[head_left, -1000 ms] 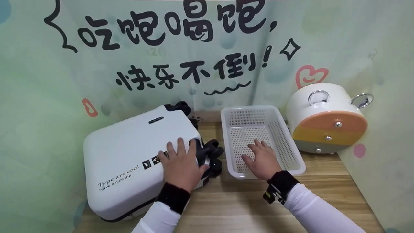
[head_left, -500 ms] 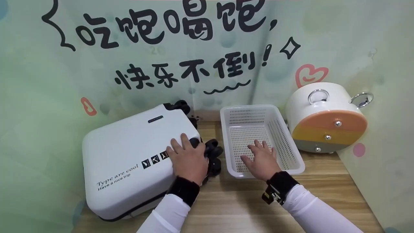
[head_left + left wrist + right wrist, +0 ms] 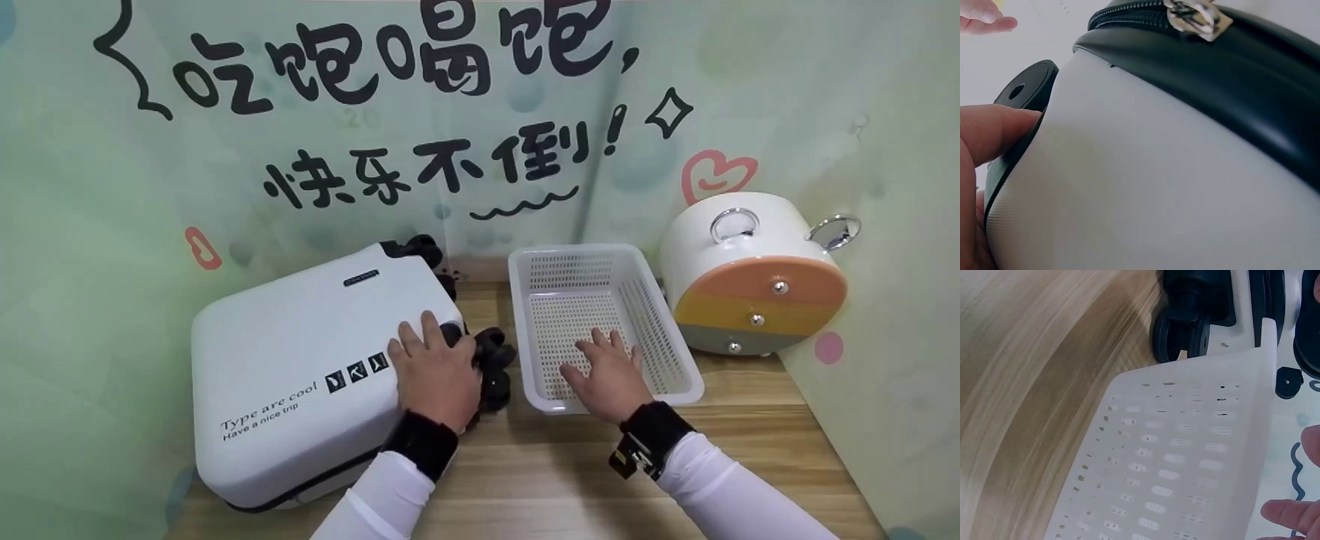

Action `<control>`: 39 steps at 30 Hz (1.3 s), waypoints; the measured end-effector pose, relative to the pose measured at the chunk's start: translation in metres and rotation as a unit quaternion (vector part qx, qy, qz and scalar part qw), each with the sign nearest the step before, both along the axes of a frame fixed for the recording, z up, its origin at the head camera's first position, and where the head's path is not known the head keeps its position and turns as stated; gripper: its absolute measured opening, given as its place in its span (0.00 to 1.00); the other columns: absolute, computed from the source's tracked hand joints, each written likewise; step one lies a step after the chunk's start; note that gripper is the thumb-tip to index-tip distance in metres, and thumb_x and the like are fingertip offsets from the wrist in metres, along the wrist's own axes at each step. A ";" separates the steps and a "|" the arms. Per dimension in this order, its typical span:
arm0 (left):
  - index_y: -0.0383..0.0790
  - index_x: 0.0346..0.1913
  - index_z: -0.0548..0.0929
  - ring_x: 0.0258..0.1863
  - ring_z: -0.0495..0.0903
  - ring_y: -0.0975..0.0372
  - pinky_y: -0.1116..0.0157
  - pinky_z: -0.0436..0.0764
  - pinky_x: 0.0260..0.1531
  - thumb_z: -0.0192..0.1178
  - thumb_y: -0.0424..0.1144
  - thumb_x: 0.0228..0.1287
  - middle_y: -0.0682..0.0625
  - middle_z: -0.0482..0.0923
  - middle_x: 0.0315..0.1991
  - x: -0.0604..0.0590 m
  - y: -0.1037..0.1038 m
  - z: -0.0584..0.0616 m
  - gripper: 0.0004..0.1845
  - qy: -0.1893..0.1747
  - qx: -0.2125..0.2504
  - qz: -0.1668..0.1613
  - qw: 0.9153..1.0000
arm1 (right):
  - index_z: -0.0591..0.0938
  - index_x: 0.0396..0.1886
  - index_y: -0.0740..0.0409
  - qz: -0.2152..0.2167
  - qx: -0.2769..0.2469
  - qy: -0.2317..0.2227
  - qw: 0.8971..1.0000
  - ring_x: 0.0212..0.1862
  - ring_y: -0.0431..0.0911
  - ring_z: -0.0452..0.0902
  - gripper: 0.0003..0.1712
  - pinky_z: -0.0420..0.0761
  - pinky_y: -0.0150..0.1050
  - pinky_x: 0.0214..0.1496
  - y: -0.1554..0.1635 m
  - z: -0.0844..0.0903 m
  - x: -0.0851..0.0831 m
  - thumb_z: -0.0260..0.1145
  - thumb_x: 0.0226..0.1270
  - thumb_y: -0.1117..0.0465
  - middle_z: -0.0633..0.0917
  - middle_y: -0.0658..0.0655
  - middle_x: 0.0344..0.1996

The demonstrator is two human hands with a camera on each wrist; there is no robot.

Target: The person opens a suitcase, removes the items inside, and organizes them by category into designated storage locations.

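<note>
A white suitcase with black printed lettering lies on its side at the left, its black wheels toward the basket. My left hand grips its near wheel corner, fingers bent over the upper face. In the left wrist view the thumb presses the black corner piece beside a wheel, below the zipper pull. My right hand hovers over the near end of a white plastic basket, fingers spread and holding nothing. The right wrist view shows the basket's perforated wall and a fingertip.
Right of the basket stands a round white box with an orange, yellow and grey striped front, small knobs and metal ring handles. Behind everything hangs a printed green backdrop. The wooden tabletop shows in front.
My left hand has slid right along the suitcase onto its wheel corner, its fingers bending and its thumb going out of the head view. The right hand has stayed over the basket.
</note>
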State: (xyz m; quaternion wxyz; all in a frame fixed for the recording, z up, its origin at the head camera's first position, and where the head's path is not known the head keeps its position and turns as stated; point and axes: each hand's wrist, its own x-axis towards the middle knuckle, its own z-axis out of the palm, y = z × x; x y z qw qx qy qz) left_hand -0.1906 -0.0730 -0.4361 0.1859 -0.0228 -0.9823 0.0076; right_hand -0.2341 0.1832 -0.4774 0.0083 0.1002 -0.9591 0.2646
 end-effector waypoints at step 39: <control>0.52 0.43 0.90 0.73 0.67 0.34 0.31 0.64 0.69 0.73 0.45 0.52 0.37 0.73 0.73 0.064 -0.098 0.007 0.13 -0.048 0.058 -0.193 0.978 | 0.81 0.66 0.69 0.000 -0.002 -0.007 1.000 0.81 0.75 0.47 0.30 0.40 0.77 0.77 0.004 -0.002 0.003 0.65 0.78 0.48 0.64 0.75 0.78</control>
